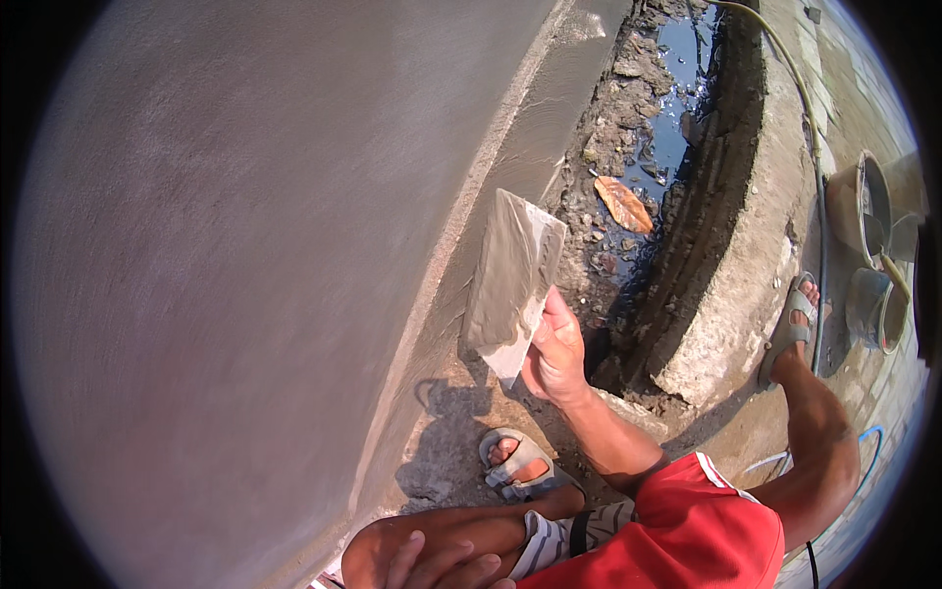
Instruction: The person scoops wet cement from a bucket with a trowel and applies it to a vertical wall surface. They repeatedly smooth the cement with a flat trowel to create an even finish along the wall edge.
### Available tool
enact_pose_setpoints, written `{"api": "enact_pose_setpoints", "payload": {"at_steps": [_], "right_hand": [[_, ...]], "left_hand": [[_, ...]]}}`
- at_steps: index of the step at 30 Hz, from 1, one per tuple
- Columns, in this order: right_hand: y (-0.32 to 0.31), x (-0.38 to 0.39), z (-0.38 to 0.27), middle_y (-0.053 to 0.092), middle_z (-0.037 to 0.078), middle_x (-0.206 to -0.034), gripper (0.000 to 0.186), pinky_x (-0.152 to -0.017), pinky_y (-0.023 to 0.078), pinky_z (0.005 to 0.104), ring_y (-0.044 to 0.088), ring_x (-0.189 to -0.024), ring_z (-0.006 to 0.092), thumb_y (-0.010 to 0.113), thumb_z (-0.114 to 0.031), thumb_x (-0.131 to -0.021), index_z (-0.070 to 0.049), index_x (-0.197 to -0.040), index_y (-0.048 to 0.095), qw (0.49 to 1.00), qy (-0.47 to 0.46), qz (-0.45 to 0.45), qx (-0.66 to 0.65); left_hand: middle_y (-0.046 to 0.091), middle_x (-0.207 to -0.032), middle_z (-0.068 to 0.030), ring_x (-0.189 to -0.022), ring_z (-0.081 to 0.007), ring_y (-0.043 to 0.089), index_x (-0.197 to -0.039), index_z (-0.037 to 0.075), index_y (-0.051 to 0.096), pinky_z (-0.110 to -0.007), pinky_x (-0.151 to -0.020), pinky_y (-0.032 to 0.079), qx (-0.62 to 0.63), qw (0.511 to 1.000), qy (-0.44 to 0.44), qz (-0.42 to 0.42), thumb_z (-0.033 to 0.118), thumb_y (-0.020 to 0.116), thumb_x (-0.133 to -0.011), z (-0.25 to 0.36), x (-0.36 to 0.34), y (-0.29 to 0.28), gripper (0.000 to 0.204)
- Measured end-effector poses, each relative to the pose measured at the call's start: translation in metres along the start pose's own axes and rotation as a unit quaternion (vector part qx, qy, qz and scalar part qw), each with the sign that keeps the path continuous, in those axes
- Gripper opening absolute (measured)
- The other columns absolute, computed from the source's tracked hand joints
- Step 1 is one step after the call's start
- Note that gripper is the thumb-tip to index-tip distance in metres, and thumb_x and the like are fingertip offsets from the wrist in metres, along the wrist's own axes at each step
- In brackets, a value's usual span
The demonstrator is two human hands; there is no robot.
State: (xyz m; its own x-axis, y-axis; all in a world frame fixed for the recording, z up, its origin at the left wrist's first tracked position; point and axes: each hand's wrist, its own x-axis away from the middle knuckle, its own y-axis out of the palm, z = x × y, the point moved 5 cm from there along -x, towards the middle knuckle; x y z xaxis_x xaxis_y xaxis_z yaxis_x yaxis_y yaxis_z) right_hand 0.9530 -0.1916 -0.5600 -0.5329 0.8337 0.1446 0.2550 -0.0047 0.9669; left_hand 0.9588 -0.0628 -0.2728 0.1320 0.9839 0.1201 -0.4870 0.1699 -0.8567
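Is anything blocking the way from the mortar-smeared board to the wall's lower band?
Nothing visible: the right hand grips the board by its right edge, with the lower band directly behind it in view. Whether they touch is unclear.

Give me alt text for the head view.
The right hand holds a mortar-smeared rectangular board beside a smooth grey plastered wall; the left hand is over the bent knee. To the right, a brown leaf lies in a wet trench, with buckets beyond.

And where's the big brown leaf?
In the head view, the leaf lies right of centre, beside dark water in the ditch, right of the upper end of the smeared flat tool in the right hand.
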Motion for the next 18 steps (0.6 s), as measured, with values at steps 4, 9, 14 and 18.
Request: {"api": "enact_pose_setpoints", "payload": {"at_steps": [4,9,14,18], "right_hand": [[-0.080,-0.055,-0.043,0.052,0.009,-0.132,0.051,-0.101,0.044,0.0414,0.053,-0.119,0.0220,0.056,-0.011,-0.093,-0.004,-0.139,0.036,0.995,-0.064,0.071,-0.037],[-0.159,-0.128,-0.074,0.053,0.007,-0.131,0.043,-0.098,0.046,0.0444,0.054,-0.118,0.0225,0.047,-0.008,-0.096,-0.006,-0.138,0.039,0.989,-0.086,0.116,-0.025],[-0.157,-0.168,-0.085,0.056,0.008,-0.126,0.038,-0.093,0.049,0.0437,0.057,-0.112,0.0239,0.046,-0.009,-0.096,-0.005,-0.134,0.042,0.983,-0.077,0.161,0.033],[-0.150,-0.179,-0.082,0.059,0.006,-0.121,0.040,-0.088,0.051,0.0455,0.059,-0.109,0.0214,0.051,-0.014,-0.095,-0.008,-0.134,0.043,0.976,-0.077,0.170,0.115]], "left_hand": [[0.068,-0.107,-0.0174,-0.104,-0.0382,0.064,-0.106,0.006,0.068,-0.057,-0.101,0.037,0.028,0.999,0.009,0.011,0.025,0.061,-0.079,-0.001,-0.001,-0.002,0.034],[0.069,-0.103,-0.0175,-0.100,-0.0355,0.066,-0.105,0.006,0.068,-0.055,-0.098,0.041,-0.005,0.998,-0.046,-0.035,0.025,0.057,-0.084,0.001,-0.018,-0.001,0.031],[0.070,-0.098,-0.0151,-0.094,-0.0322,0.068,-0.104,0.005,0.068,-0.052,-0.095,0.045,-0.049,0.998,-0.030,0.017,0.024,0.054,-0.089,0.001,-0.021,0.000,0.028],[0.071,-0.095,-0.0154,-0.090,-0.0327,0.069,-0.102,0.004,0.068,-0.052,-0.093,0.046,-0.024,0.998,-0.034,0.040,0.023,0.054,-0.089,0.000,-0.025,-0.002,0.027]]}}
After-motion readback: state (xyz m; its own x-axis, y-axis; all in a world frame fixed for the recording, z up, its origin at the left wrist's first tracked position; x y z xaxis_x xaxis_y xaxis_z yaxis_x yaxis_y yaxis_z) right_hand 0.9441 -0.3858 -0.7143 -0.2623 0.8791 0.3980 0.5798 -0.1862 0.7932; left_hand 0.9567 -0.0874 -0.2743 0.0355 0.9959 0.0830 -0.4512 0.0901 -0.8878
